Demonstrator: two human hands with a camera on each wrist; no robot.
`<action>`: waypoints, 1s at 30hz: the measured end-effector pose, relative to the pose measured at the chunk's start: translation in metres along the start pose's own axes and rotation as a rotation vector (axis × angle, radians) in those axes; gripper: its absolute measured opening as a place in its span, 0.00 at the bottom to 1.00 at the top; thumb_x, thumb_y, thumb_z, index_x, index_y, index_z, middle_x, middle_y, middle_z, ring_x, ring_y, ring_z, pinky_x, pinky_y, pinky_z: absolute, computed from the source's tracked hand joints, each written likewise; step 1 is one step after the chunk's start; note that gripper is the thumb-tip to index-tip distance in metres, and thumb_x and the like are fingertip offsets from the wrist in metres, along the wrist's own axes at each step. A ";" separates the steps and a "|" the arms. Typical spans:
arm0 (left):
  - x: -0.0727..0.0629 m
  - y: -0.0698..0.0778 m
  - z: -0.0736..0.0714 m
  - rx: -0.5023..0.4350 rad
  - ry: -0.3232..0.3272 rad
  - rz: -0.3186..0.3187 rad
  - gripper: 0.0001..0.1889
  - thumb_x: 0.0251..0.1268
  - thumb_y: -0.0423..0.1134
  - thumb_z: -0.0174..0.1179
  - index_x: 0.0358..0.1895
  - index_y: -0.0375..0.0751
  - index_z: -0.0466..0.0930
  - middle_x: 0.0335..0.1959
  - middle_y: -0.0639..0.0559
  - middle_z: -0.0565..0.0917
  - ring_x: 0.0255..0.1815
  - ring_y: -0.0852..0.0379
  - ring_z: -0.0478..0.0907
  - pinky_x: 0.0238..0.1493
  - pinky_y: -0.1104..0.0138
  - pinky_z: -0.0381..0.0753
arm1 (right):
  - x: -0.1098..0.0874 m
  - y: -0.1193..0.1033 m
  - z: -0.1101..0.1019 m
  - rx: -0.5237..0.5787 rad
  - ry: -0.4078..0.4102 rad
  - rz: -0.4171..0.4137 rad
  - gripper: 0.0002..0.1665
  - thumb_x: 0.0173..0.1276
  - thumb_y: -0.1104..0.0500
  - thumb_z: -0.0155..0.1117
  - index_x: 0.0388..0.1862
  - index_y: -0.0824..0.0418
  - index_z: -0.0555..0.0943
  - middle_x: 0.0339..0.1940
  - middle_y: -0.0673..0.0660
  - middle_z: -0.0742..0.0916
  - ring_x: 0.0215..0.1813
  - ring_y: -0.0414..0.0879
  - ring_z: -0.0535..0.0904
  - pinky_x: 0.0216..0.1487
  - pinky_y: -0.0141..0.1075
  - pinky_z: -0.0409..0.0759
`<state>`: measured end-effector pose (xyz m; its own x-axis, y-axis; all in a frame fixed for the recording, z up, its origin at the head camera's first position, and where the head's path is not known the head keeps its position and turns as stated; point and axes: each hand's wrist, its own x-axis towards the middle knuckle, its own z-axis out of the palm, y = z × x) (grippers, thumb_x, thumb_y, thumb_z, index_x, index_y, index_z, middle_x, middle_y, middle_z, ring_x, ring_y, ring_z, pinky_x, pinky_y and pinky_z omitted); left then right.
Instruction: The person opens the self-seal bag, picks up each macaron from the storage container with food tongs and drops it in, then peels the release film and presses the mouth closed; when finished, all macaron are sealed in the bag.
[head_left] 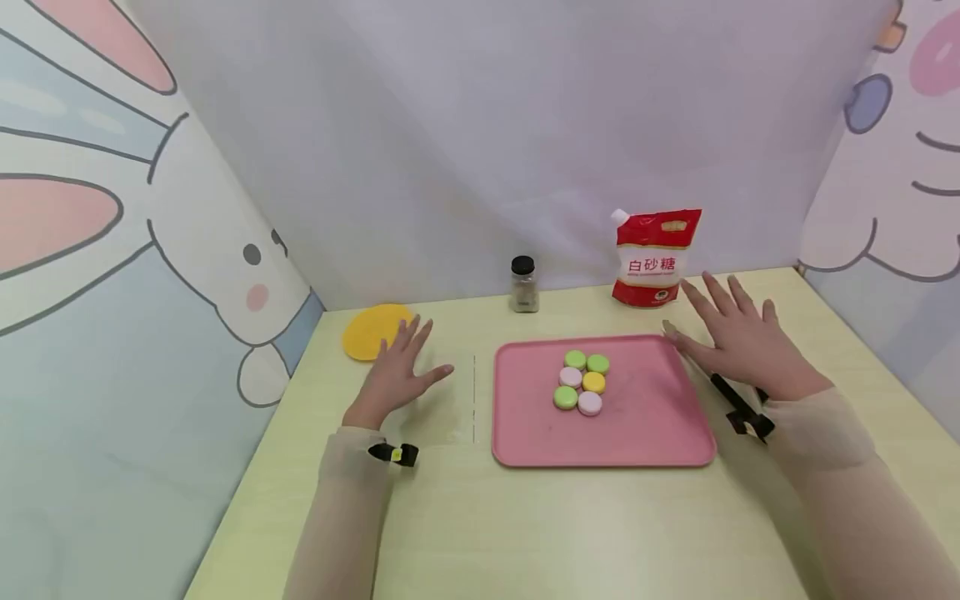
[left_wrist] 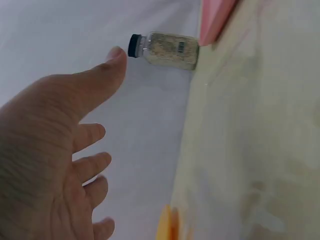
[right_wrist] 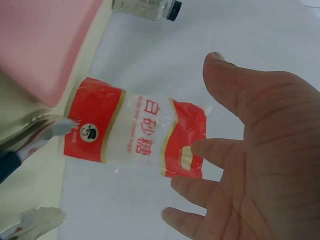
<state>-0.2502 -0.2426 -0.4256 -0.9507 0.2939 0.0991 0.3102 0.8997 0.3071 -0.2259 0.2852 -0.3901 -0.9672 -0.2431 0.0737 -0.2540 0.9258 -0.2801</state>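
My left hand (head_left: 393, 379) is held above the left side of the table, fingers spread, with nothing in it. A clear sheet or bag (head_left: 457, 408) with a dashed line lies beneath and beside it, and a yellow round piece (head_left: 367, 333) lies just beyond. My right hand (head_left: 738, 346), also spread and holding nothing, is over the right side, near the red and white sugar pouch (head_left: 651, 262). Below that hand lies a tool with a pale tip (right_wrist: 62, 127) and a dark handle (right_wrist: 9, 165); its kind is unclear. Another pale tool end (right_wrist: 42, 220) shows beside it.
A pink tray (head_left: 652, 417) lies between the hands, bearing several green, lilac and yellow macarons (head_left: 594, 382). Behind it stands a glass jar (head_left: 525, 296) with a black lid. White curtain (head_left: 450, 150) closes off the back; a cartoon-printed panel (head_left: 210, 275) stands at left.
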 end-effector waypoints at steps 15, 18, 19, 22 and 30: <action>-0.013 -0.027 0.066 -0.149 -0.019 0.117 0.29 0.73 0.63 0.54 0.71 0.57 0.72 0.77 0.60 0.63 0.82 0.50 0.48 0.80 0.48 0.42 | -0.027 0.067 0.057 -0.021 0.038 0.116 0.49 0.61 0.34 0.69 0.36 0.83 0.67 0.31 0.79 0.73 0.39 0.76 0.71 0.42 0.67 0.69; -0.007 -0.023 0.068 -0.186 0.073 0.129 0.20 0.72 0.57 0.59 0.62 0.57 0.82 0.71 0.61 0.71 0.79 0.48 0.56 0.78 0.44 0.47 | -0.024 0.069 0.064 0.036 0.114 0.126 0.43 0.68 0.43 0.66 0.45 0.85 0.66 0.37 0.83 0.72 0.40 0.79 0.70 0.39 0.69 0.70; -0.006 -0.022 0.069 -0.211 0.096 0.128 0.18 0.72 0.54 0.60 0.59 0.56 0.84 0.69 0.61 0.74 0.78 0.47 0.58 0.78 0.44 0.48 | -0.023 0.069 0.066 0.056 0.139 0.134 0.42 0.69 0.45 0.65 0.49 0.85 0.65 0.40 0.84 0.71 0.41 0.80 0.70 0.37 0.69 0.70; -0.006 -0.021 0.069 -0.315 0.153 0.097 0.12 0.70 0.48 0.64 0.52 0.54 0.88 0.61 0.60 0.81 0.75 0.49 0.65 0.77 0.45 0.51 | -0.024 0.069 0.073 0.111 0.171 0.165 0.45 0.72 0.44 0.61 0.64 0.83 0.60 0.50 0.84 0.67 0.43 0.79 0.71 0.31 0.67 0.72; -0.006 -0.017 0.069 -0.538 0.341 -0.036 0.07 0.65 0.46 0.69 0.40 0.51 0.92 0.41 0.57 0.90 0.49 0.57 0.86 0.60 0.56 0.80 | -0.023 0.064 0.078 0.206 0.270 0.153 0.42 0.70 0.39 0.64 0.65 0.69 0.64 0.29 0.61 0.77 0.28 0.57 0.74 0.24 0.44 0.68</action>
<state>-0.2496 -0.2377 -0.4964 -0.9350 0.0673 0.3482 0.3181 0.5933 0.7395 -0.2200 0.3272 -0.4840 -0.9660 0.0044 0.2584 -0.1276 0.8613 -0.4918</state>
